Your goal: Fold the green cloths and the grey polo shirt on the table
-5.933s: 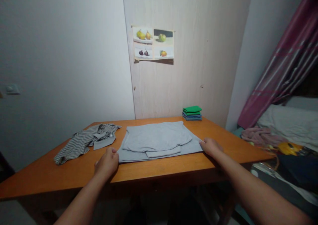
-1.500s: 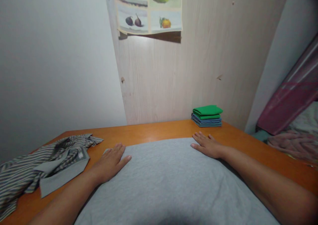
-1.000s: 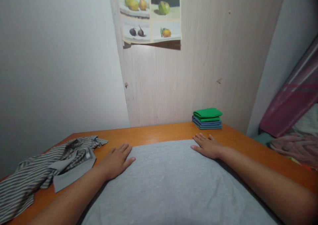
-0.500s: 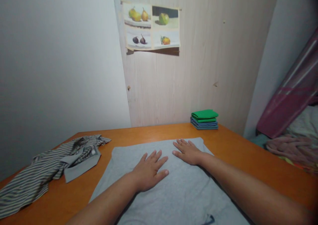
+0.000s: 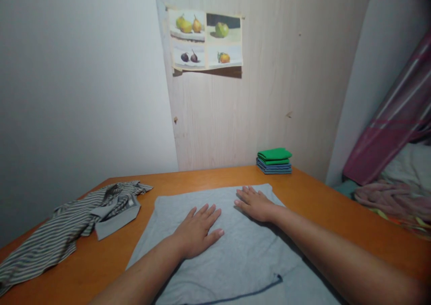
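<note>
A light grey cloth garment (image 5: 235, 260) lies spread over the front middle of the table, with a dark line across its near part. My left hand (image 5: 197, 233) rests flat on its left-centre, fingers spread. Further back and to the right, my right hand (image 5: 255, 204) lies flat near the garment's far right corner, its fingers also apart. Neither hand grips anything. The near end of the garment runs out of the bottom of the view.
A striped collared shirt (image 5: 57, 237) lies crumpled along the left of the orange-brown table (image 5: 323, 206). Folded green and blue cloths (image 5: 274, 161) are stacked at the back right. Fruit pictures (image 5: 205, 40) hang on the wall. A pink curtain (image 5: 380, 143) and bedding (image 5: 397, 197) are at the right.
The view has shifted slightly, bringing more of the garment's dark line into sight at the bottom. My left hand has slid a little left; both hands stay flat on the cloth.
</note>
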{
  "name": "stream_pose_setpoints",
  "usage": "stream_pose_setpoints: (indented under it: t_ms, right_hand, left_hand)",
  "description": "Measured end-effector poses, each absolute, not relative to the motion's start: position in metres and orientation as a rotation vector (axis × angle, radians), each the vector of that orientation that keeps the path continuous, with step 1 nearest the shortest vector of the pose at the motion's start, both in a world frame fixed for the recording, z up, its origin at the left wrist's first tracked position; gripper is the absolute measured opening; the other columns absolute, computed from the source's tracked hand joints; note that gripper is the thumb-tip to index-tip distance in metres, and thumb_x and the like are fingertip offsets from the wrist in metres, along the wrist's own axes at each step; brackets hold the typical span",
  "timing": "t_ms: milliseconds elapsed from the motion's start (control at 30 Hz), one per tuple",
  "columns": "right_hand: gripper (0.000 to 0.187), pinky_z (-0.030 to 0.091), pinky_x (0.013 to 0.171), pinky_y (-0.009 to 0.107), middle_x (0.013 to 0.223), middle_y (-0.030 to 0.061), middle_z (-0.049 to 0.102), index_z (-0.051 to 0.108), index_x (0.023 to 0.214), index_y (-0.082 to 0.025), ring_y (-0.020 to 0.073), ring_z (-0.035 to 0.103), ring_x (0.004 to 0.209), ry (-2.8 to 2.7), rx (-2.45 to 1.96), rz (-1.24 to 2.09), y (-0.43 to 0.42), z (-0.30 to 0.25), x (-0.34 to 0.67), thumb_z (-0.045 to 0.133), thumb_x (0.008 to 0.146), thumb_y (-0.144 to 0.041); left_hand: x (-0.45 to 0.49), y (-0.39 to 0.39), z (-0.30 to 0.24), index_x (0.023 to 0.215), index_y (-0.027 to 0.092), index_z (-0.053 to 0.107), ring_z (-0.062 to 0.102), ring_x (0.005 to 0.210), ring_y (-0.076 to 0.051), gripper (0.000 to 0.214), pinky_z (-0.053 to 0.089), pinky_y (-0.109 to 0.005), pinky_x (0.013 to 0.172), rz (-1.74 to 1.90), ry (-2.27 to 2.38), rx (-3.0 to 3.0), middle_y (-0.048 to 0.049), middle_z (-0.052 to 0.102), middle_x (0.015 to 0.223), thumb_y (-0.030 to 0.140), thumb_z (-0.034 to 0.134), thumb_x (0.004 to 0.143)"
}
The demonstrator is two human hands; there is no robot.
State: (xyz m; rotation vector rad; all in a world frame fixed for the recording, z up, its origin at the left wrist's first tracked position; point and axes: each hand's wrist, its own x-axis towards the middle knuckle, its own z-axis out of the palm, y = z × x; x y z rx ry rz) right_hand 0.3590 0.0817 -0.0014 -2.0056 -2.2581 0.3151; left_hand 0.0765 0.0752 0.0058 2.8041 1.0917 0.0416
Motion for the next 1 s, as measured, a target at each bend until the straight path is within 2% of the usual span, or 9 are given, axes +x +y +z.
stream_pose_setpoints:
  t_ms: [167,333,433,567,667,833,1000]
  right_hand:
    - [0.085,0.007,0.121,0.056,0.168,0.0122,0.007,0.02,0.161,-0.022,0.0315,0.003,0.154,-2.292,-2.007,0.328,0.065,-0.009,0.366,0.017,0.094,-0.075]
    - [0.082,0.015,0.119,0.057,0.167,0.017,0.011,0.023,0.16,-0.016,0.0338,0.006,0.154,-2.199,-2.042,0.315,0.051,0.009,0.36,0.021,0.097,-0.069]
    - [0.083,0.014,0.12,0.054,0.167,0.015,0.011,0.023,0.16,-0.017,0.0319,0.006,0.154,-2.237,-1.959,0.34,0.035,0.012,0.347,0.019,0.097,-0.07]
    - [0.086,0.008,0.12,0.056,0.167,0.0129,0.009,0.021,0.161,-0.023,0.0332,0.002,0.154,-2.336,-1.879,0.343,0.015,0.0,0.33,0.019,0.094,-0.076]
    - [0.084,0.004,0.12,0.058,0.168,0.0119,0.008,0.02,0.161,-0.025,0.0335,0.002,0.154,-2.367,-1.888,0.334,0.008,-0.007,0.325,0.017,0.094,-0.075]
    - [0.082,0.008,0.119,0.059,0.167,0.0156,0.008,0.021,0.16,-0.021,0.0338,0.003,0.154,-2.333,-1.934,0.369,0.001,0.009,0.314,0.022,0.096,-0.072]
    - [0.08,0.01,0.119,0.058,0.168,0.0129,0.007,0.019,0.161,-0.024,0.032,0.002,0.154,-2.412,-1.747,0.416,-0.013,0.011,0.293,0.018,0.096,-0.072]
  left_hand:
    - [0.072,0.081,0.001,0.158,0.028,0.025,0.018,0.153,-0.029,0.073,0.016,-0.058,0.122,0.068,1.149,2.819,-0.006,0.023,0.165,0.068,0.018,0.098]
    - [0.061,0.078,0.004,0.15,0.017,0.043,0.027,0.15,-0.034,0.066,0.02,-0.06,0.12,0.142,1.463,2.771,-0.015,0.036,0.16,0.058,0.028,0.1]
    - [0.057,0.065,0.006,0.144,0.019,0.051,0.029,0.149,-0.031,0.06,0.022,-0.056,0.12,0.199,1.391,2.795,-0.0138,0.041,0.158,0.054,0.027,0.102]
    - [0.053,0.049,0.001,0.151,0.026,0.043,0.024,0.151,-0.03,0.066,0.022,-0.058,0.119,0.157,1.245,2.794,-0.0089,0.033,0.162,0.064,0.025,0.099]
    - [0.049,0.044,-0.001,0.155,0.027,0.035,0.021,0.152,-0.031,0.069,0.019,-0.06,0.12,0.097,1.294,2.782,-0.0092,0.028,0.164,0.066,0.023,0.099]
    - [0.052,0.035,0.004,0.152,0.021,0.039,0.024,0.151,-0.033,0.069,0.023,-0.056,0.119,0.106,1.37,2.733,-0.0142,0.03,0.163,0.063,0.027,0.099]
    - [0.057,0.02,0.0,0.155,0.027,0.033,0.016,0.153,-0.031,0.072,0.019,-0.057,0.12,0.083,1.238,2.676,-0.01,0.023,0.166,0.068,0.019,0.098]
